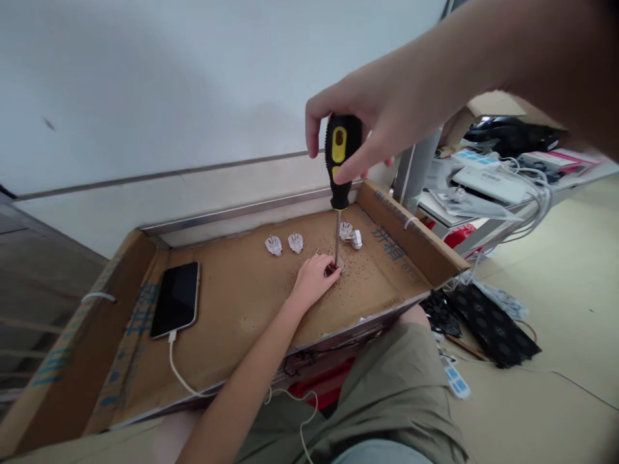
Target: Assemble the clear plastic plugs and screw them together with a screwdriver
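A black and yellow screwdriver (pixel 341 161) stands nearly upright, and my right hand (pixel 370 119) is closed around its handle from above. Its metal shaft points down to the fingertips of my left hand (pixel 315 276). That hand pinches a small plug (pixel 341 265) against the cardboard, mostly hidden by the fingers. Two clear plugs with pins, a left one (pixel 273 245) and a right one (pixel 295 242), lie farther back. Another clear plug (pixel 345 230) lies beside a white plug piece (pixel 356 239) behind the shaft. Small dark specks, possibly screws, are scattered around my left hand.
The cardboard tray (pixel 232 303) has raised side walls and sits over my lap. A phone (pixel 176 299) with a white charging cable (pixel 178 370) lies at its left. A cluttered shelf (pixel 503 183) holds white power strips at right. Black items (pixel 493 325) lie on the floor.
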Action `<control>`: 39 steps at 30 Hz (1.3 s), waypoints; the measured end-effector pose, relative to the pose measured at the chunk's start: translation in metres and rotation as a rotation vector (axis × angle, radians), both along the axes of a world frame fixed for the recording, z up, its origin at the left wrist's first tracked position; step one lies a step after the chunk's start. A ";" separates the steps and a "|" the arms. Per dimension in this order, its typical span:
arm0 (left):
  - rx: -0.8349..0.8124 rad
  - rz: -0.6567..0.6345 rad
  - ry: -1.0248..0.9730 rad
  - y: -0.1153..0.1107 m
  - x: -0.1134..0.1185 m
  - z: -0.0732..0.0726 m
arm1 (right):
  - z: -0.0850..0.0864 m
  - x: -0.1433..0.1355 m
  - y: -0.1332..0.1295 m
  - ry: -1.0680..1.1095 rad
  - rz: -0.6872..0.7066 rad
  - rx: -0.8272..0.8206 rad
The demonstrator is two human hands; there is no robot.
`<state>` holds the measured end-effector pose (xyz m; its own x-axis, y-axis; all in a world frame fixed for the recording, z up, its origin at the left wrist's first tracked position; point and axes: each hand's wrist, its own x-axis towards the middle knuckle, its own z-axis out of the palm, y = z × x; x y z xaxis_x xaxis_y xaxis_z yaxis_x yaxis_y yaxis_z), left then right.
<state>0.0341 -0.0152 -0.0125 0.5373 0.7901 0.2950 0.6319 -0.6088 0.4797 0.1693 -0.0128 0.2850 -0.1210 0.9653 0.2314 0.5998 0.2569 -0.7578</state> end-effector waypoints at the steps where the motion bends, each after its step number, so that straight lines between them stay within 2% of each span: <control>1: -0.002 0.003 0.004 0.000 0.000 0.000 | 0.002 -0.002 -0.002 -0.111 0.020 -0.075; 3: -0.007 0.005 0.015 0.000 0.000 0.001 | 0.002 -0.004 -0.006 -0.581 0.090 -0.052; 5: -0.009 0.003 0.021 0.000 0.000 0.001 | -0.001 -0.003 -0.009 -0.799 0.121 0.173; 7: -0.006 0.004 0.018 0.000 0.000 0.001 | -0.006 0.000 -0.010 -0.813 0.126 0.349; 10: 0.005 0.006 0.010 -0.001 -0.001 0.002 | -0.012 0.008 -0.010 -0.806 0.212 0.379; 12: 0.014 0.003 0.008 -0.002 0.000 0.001 | -0.017 0.011 -0.012 -0.584 0.365 0.260; 14: 0.021 0.001 0.006 -0.003 -0.001 0.001 | -0.028 0.009 -0.015 -0.139 0.507 0.030; 15: 0.024 -0.004 0.004 -0.003 -0.001 0.001 | -0.036 0.006 -0.017 0.108 0.545 -0.085; 16: 0.027 -0.010 0.002 -0.003 -0.001 0.000 | -0.045 0.002 -0.018 0.278 0.538 -0.121; 17: 0.029 -0.019 0.000 -0.003 -0.001 0.000 | -0.054 -0.003 -0.019 0.388 0.513 -0.103; 20: 0.032 -0.047 0.001 -0.002 -0.002 -0.001 | -0.075 -0.018 -0.021 0.585 0.415 0.100; 22: 0.029 -0.048 0.002 -0.001 -0.003 -0.002 | -0.077 -0.024 -0.022 0.679 0.334 0.211; 24: 0.030 -0.041 0.001 -0.001 -0.003 -0.002 | -0.071 -0.024 -0.023 0.742 0.258 0.279; 28: 0.036 -0.038 0.003 -0.001 -0.002 -0.002 | -0.060 -0.016 -0.025 0.778 0.184 0.335; 35: 0.027 -0.028 -0.020 -0.001 -0.001 -0.002 | -0.077 -0.011 -0.022 0.785 0.130 0.323; 39: 0.018 -0.025 -0.005 -0.001 -0.001 -0.001 | -0.080 -0.011 -0.020 0.798 0.112 0.313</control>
